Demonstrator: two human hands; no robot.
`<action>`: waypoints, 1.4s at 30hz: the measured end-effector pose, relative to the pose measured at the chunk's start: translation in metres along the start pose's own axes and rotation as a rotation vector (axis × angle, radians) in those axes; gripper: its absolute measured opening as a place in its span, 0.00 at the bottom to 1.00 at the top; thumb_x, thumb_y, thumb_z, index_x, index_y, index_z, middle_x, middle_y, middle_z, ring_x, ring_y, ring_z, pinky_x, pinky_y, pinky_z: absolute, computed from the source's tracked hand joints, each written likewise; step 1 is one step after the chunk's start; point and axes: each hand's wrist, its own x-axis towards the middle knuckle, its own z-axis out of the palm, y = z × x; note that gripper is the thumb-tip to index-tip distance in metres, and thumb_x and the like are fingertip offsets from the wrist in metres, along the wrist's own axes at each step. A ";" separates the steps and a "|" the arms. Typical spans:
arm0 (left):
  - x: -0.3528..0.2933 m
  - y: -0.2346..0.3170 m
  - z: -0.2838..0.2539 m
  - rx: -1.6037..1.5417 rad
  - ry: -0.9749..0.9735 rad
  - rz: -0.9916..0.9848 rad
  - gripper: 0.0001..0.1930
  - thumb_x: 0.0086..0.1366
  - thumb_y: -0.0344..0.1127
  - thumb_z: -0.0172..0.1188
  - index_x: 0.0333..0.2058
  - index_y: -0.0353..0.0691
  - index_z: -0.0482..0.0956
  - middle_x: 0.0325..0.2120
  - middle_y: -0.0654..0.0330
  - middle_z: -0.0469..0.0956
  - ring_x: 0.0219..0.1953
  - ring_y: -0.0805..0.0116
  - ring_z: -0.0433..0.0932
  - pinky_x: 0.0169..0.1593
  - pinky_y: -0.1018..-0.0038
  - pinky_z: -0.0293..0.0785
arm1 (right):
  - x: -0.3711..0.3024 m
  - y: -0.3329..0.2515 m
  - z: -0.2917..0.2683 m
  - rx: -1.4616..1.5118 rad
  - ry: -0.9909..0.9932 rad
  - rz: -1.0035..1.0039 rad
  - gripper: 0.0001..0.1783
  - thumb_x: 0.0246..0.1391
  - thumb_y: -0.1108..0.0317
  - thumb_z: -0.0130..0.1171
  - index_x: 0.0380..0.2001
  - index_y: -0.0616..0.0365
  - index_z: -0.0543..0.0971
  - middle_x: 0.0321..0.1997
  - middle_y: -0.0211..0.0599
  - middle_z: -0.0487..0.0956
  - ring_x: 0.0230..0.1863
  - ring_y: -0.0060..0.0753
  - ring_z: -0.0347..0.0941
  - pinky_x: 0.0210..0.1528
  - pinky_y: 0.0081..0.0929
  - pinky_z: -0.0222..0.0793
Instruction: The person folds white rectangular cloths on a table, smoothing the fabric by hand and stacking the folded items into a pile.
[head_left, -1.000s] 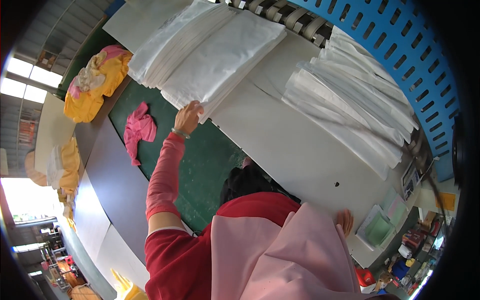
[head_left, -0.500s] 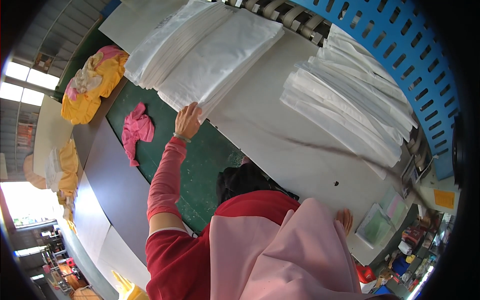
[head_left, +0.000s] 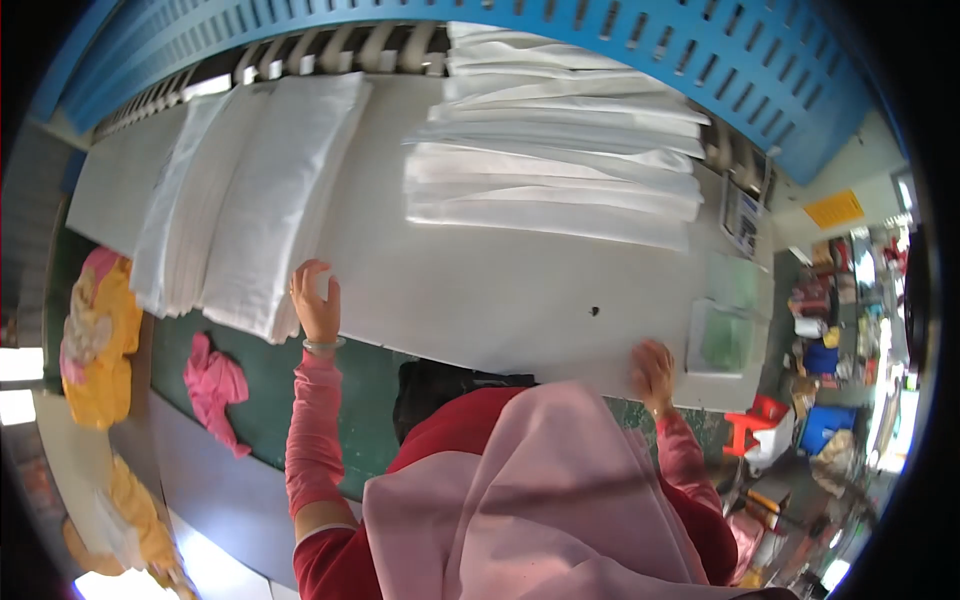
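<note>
A neat stack of folded white cloths or sheets [head_left: 275, 200] lies at the left of the pale table. My left hand [head_left: 317, 300] is at that stack's near right corner, with fingers curved and thumb apart; nothing shows between them. Whether the fingertips touch the stack is hard to see. My right hand [head_left: 652, 375], smeared by motion, is over the table's near edge at the right, and its fingers cannot be made out. At the far middle, a second white pile [head_left: 555, 190] is fanned out in overlapping layers.
Blue slotted guard [head_left: 640, 35] arches along the back, above metal rollers [head_left: 385, 55]. A crumpled pink cloth [head_left: 215, 385] lies on the green surface at left, near yellow cloth bundles [head_left: 105, 350]. Green-and-white papers [head_left: 720, 340] lie at the table's right end.
My view has turned to the right. My left hand has slid off the stack's top to its near right corner. My right hand has lifted into fuller view and is moving.
</note>
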 end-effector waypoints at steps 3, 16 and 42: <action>0.020 0.007 0.044 -0.759 -0.351 -0.655 0.14 0.55 0.30 0.52 0.42 0.40 0.66 0.32 0.54 0.74 0.30 0.61 0.75 0.34 0.71 0.70 | 0.037 0.033 0.020 0.078 0.209 0.272 0.21 0.47 0.64 0.52 0.46 0.58 0.69 0.43 0.44 0.70 0.46 0.45 0.65 0.49 0.37 0.60; 0.104 0.078 0.108 -1.190 -0.618 -0.887 0.12 0.54 0.35 0.55 0.34 0.34 0.71 0.28 0.58 0.74 0.27 0.66 0.75 0.32 0.71 0.75 | 0.182 0.146 -0.026 0.923 0.133 1.112 0.14 0.43 0.60 0.58 0.31 0.55 0.71 0.23 0.30 0.71 0.21 0.25 0.68 0.22 0.21 0.68; 0.012 0.031 0.008 -0.503 -0.366 -0.345 0.22 0.56 0.26 0.53 0.50 0.38 0.61 0.36 0.53 0.73 0.33 0.66 0.74 0.37 0.74 0.70 | 0.043 0.076 -0.026 0.093 0.276 0.679 0.08 0.43 0.66 0.56 0.27 0.58 0.74 0.25 0.38 0.75 0.28 0.35 0.71 0.31 0.28 0.66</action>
